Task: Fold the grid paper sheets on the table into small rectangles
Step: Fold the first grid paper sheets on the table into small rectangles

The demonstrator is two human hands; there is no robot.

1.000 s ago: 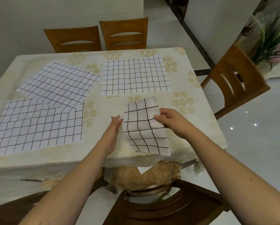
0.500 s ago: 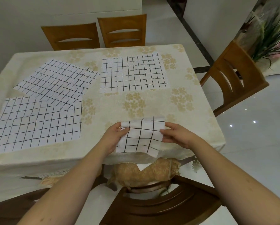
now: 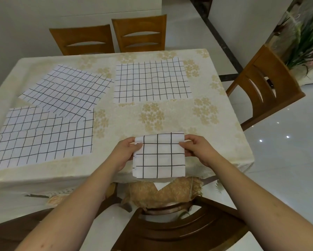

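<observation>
Grid sheets spread flat on the table (image 3: 170,122), cream cloth with tan flowers. Going left to right: near-left sheet (image 3: 41,136) at about 9 o'clock, flat, its far edge tucked under the tilted sheet (image 3: 67,89) at 10 o'clock, which sits skewed and overlaps it. Then the far sheet (image 3: 152,81) at 12 o'clock, square to the table edge, well apart from the other two.

Down at 6 o'clock, right at the near table edge: folded sheet (image 3: 160,155), a small thick rectangle showing only a few big squares, layered edges visible along its left side. Lower part hangs past the table edge; can't tell whether the upper part touches the cloth.

Left hand (image 3: 126,153) pinching the folded sheet's left edge near the top corner, thumb on top, other fingers curled underneath. Right hand (image 3: 195,149) pinching the right edge at roughly the same height, thumb on top too, fingers tucked behind the paper. Both forearms coming in from the bottom corners.

Around the table: two wooden chairs (image 3: 108,37) at 12 o'clock, side chair (image 3: 264,87) at 3 o'clock, dark chair (image 3: 179,227) at 6 o'clock below the hands, plant (image 3: 304,40) at 2 o'clock.
</observation>
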